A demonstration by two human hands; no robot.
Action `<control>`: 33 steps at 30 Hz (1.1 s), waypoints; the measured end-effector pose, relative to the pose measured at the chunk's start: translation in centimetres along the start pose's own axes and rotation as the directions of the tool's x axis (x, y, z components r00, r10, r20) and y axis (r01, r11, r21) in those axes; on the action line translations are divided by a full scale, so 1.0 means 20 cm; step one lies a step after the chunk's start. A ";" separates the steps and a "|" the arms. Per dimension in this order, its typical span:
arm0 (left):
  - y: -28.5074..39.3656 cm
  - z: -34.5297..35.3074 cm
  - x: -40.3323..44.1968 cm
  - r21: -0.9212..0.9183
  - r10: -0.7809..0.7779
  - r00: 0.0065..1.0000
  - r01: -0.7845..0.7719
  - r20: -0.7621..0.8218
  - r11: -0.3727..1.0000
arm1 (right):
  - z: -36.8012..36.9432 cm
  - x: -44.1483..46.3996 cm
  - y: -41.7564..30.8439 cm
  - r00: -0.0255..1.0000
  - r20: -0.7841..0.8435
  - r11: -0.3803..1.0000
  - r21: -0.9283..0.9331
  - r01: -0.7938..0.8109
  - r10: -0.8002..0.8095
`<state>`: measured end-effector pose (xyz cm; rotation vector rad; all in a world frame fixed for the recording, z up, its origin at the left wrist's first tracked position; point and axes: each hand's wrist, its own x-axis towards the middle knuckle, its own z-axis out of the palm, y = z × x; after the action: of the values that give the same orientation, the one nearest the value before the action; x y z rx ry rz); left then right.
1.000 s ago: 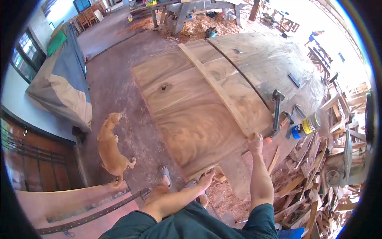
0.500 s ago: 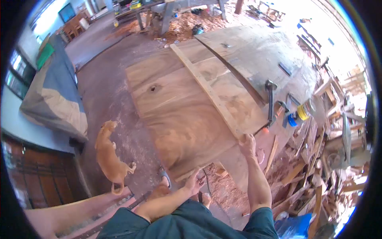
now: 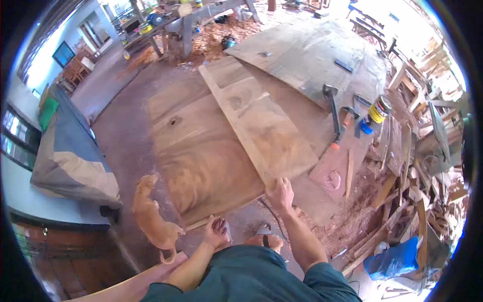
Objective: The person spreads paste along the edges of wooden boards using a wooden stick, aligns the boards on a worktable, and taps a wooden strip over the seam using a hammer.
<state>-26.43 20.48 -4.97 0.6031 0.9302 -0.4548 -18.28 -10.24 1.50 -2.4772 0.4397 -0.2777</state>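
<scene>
A pale wooden batten (image 3: 232, 118) lies lengthwise across a brown wood panel (image 3: 201, 171) in front of me. My right hand (image 3: 280, 193) is closed around the batten's near end, at the panel's edge. My left hand (image 3: 217, 233) is held palm up and cupped beside the panel's near edge. Small dark pieces appear to lie in its palm, too small to name. To the right, a hammer (image 3: 333, 113) and a second hammer (image 3: 347, 118) with an orange handle lie near a yellow and blue can (image 3: 376, 116).
A large grey sheet (image 3: 297, 50) lies beyond the panel. A tan dog (image 3: 156, 221) lies at left, near a covered stack (image 3: 75, 161). Scrap wood (image 3: 402, 201) and a blue bag (image 3: 392, 259) fill the right side. Wood shavings (image 3: 216, 38) cover the floor behind.
My right hand has come left and towards me, still gripping the batten. The panel has shifted with it, widening the gap to the grey sheet. The view has turned slightly.
</scene>
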 end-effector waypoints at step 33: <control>1.14 -0.69 0.12 0.311 0.154 0.976 -0.100 -0.154 0.945 | 0.11 -0.30 -0.34 0.870 0.054 0.868 -0.127 -0.480 0.490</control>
<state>-19.75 46.35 -6.77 0.9899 0.9905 -0.4354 -21.46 -1.70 3.28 -2.3700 1.0429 0.0612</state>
